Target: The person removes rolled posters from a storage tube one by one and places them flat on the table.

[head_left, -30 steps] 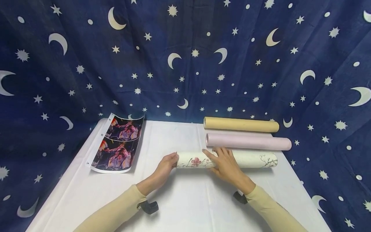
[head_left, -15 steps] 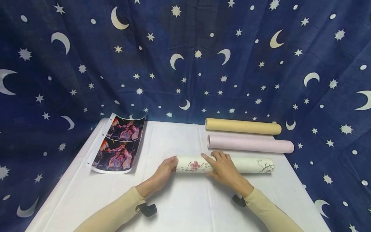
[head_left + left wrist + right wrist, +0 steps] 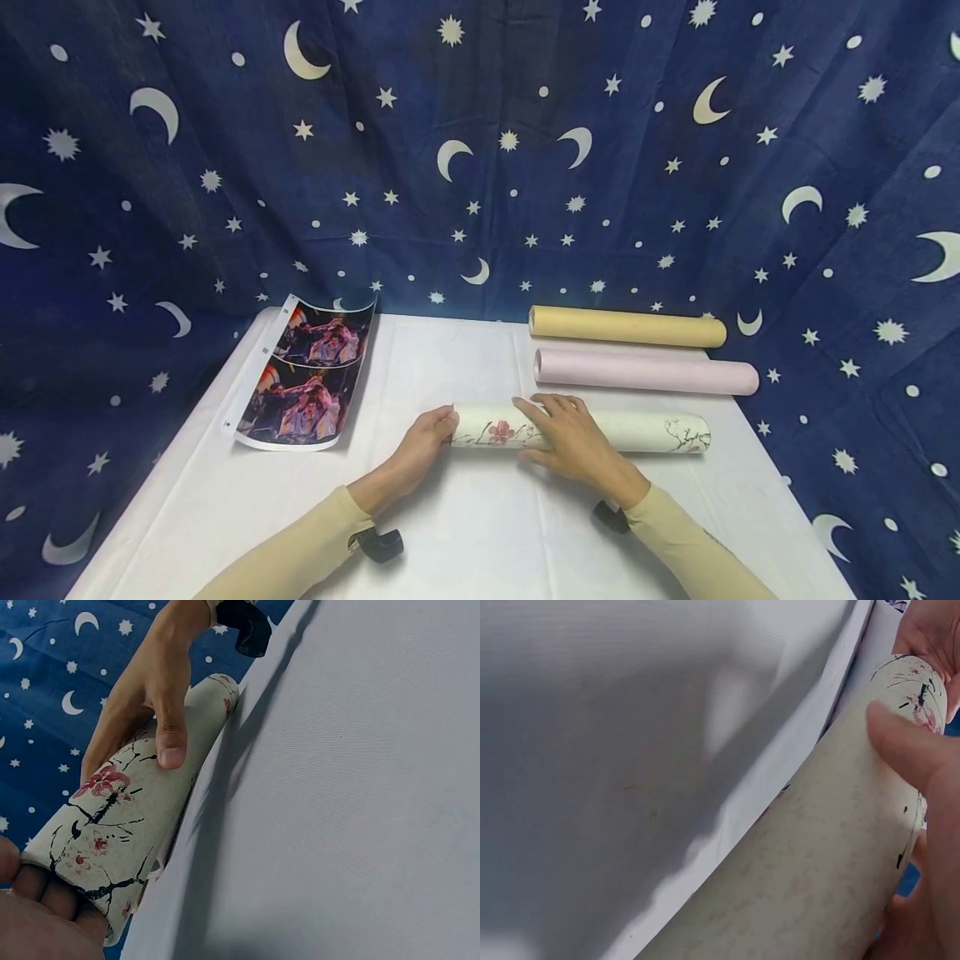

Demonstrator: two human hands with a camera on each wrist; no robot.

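Observation:
A cream paper roll [image 3: 637, 430] printed with plum blossoms and dark branches lies across the white table in the head view. At its left end, my left hand [image 3: 422, 442] grips the rim. In the left wrist view, the left hand's fingers [image 3: 56, 896] go inside the hollow end while the thumb stays outside. Over the roll's middle, my right hand [image 3: 573, 437] holds it, thumb on the near side and fingers on the far side. The right wrist view shows the right thumb [image 3: 904, 742] lying on the paper.
Behind the printed roll lie a pink roll [image 3: 645, 372] and a yellow roll [image 3: 626, 326], roughly parallel. A curled photo sheet [image 3: 303, 379] rests at the table's left side. A blue moon-and-star curtain [image 3: 480, 167] surrounds the white table [image 3: 480, 533].
The printed roll has come slightly nearer to me, with both hands on it. My right hand has shifted a little left along the roll, and its thumb has moved out along the near side.

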